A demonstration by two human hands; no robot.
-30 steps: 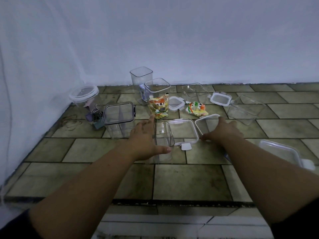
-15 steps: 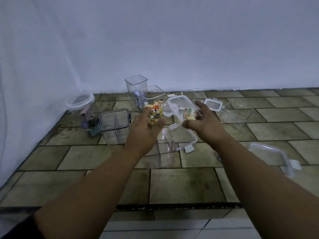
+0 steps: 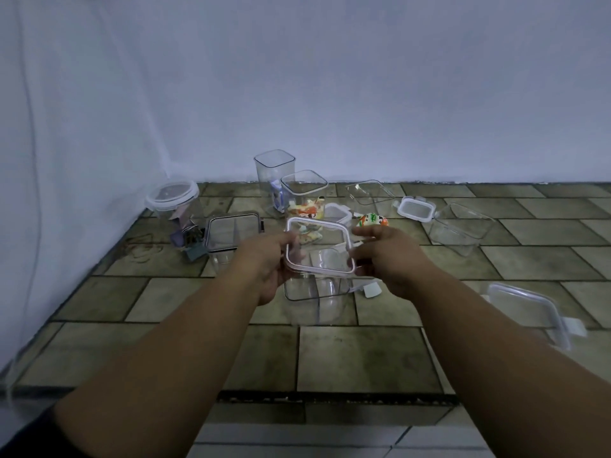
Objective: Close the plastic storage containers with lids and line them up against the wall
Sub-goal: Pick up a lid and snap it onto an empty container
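as both grip, lid (image 3: 319, 246) between left hand (image 3: 264, 259), right hand (image 3: 390, 256)

left hand (image 3: 264, 259) + right hand (image 3: 386, 256): grip square lid (image 3: 319, 247) by opposite edges | clear container (image 3: 317, 292): just below fingers

1. A square lid (image 3: 319, 247) sits at centre, held between the left grip (image 3: 264, 262) at 9 o'clock and the right grip (image 3: 388, 256) at 3 o'clock.
2. An open container (image 3: 315, 292) stands on the floor (image 3: 363, 358) directly below the lid.
3. At 12 o'clock, two tall containers (image 3: 274, 173) stand near the wall (image 3: 330, 94).
4. At 10 o'clock stands a round lidded jar (image 3: 173, 201).
5. At 4 o'clock lies a loose lid (image 3: 529, 309).
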